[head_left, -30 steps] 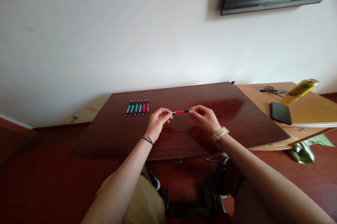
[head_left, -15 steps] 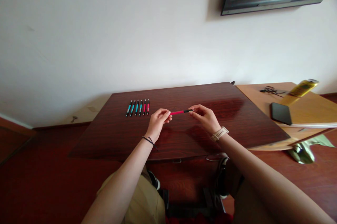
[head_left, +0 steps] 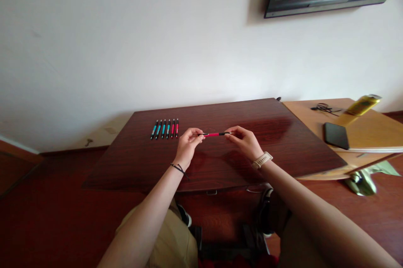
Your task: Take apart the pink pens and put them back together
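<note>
dark tabletop (head_left: 252, 115) lies open from held red pen (head_left: 213, 134) to back edge (head_left: 214, 105)

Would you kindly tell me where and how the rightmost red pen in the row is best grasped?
I'd pinch the rightmost red pen mid-barrel, from above and its right: it appears slender and lies flat at the row's end, with another red pen close on its left.
</note>
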A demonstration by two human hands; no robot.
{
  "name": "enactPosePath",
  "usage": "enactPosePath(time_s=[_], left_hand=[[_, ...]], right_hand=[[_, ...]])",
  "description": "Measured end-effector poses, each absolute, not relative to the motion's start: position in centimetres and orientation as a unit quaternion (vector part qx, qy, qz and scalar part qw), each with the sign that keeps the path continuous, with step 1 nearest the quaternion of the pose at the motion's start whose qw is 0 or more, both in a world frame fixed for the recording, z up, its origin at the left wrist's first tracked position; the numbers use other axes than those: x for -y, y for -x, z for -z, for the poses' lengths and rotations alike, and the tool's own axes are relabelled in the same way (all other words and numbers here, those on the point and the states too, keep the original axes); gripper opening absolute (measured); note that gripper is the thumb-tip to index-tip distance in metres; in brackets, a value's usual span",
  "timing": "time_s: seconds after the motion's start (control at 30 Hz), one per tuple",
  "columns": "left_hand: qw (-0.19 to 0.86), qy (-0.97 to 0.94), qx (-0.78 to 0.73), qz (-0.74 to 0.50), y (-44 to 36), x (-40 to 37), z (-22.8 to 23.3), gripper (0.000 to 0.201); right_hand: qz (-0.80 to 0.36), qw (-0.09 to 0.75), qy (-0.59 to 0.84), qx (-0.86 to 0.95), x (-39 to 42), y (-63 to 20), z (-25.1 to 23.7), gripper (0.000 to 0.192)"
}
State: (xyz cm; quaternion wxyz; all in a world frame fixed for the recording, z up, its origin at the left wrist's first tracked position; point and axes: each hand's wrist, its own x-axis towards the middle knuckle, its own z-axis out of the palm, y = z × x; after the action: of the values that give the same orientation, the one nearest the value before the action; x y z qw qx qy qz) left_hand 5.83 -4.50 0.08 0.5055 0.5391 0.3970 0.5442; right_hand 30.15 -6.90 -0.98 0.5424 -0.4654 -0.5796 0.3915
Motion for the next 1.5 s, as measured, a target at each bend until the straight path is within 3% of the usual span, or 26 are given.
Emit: enactPosePath(time_s=[0.23,1.5], left_hand=[[0.575,-0.523,-0.411,-0.477,-5.47,4.53,0.29,0.036],[0.5,-0.577,-0.382,-0.521,-5.75,4.51,0.17,0.029]], right_hand=[[-0.355,0.544,0.469,0.598,6.92,-30.39,0.83,0.037],[-0.397,0.53,0.48,0.575,6.9,-30.09,0.97,0.038]])
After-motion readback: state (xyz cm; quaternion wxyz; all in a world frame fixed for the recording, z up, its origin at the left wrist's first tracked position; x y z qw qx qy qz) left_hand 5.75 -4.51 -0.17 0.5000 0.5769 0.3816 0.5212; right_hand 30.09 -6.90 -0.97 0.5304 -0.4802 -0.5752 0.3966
